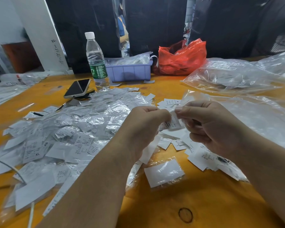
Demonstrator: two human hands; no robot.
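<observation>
Over the orange wooden table my left hand and my right hand meet at the fingertips. Between them they pinch a small clear plastic bag with printed white labels showing through it. A wide pile of bagged size labels covers the table to the left. Loose white labels lie under and to the right of my hands. One bagged blank label lies near the front, between my forearms.
A water bottle, a phone and a lilac plastic bin stand at the back. A red plastic bag sits behind them. Large clear bags fill the right side. A white cable crosses the left front.
</observation>
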